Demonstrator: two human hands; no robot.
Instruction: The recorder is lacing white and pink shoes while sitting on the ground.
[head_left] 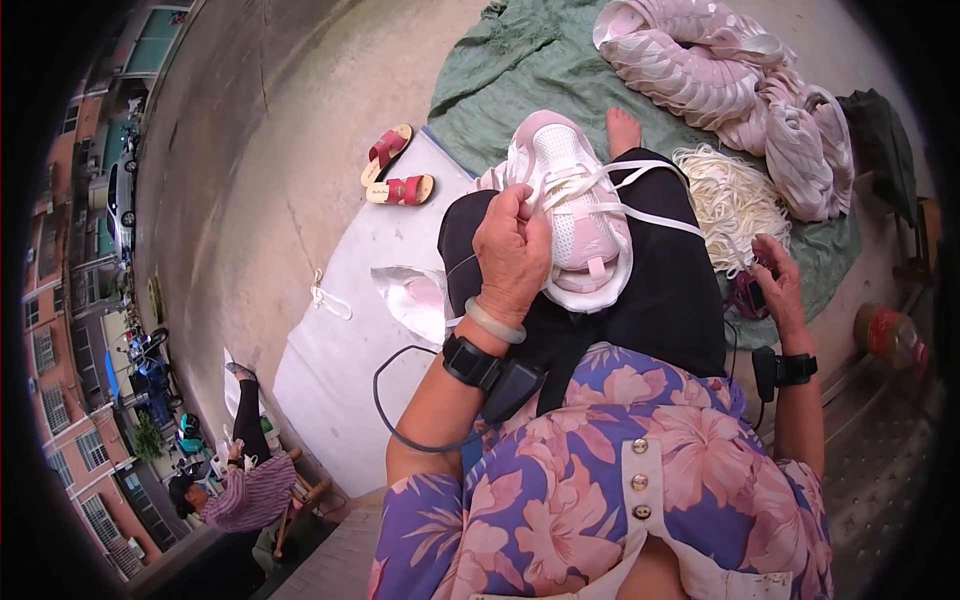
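Note:
A pink and white sneaker upper lies across my lap, heel end toward me. White lace crosses its front, and a loose length trails over my right thigh. My left hand is closed on the upper's left side, fingertips beside the lacing; the exact pinch point is partly hidden. Off to the right, my right hand has its fingers curled beside a heap of cream-white laces. Next to it is a dark red object, too unclear to name. What these fingers hold cannot be made out.
Bundled pink and white uppers lie on a green cloth. A white sheet on the left carries another white piece and a tied lace. Red sandals, a plastic jug and a seated person are nearby.

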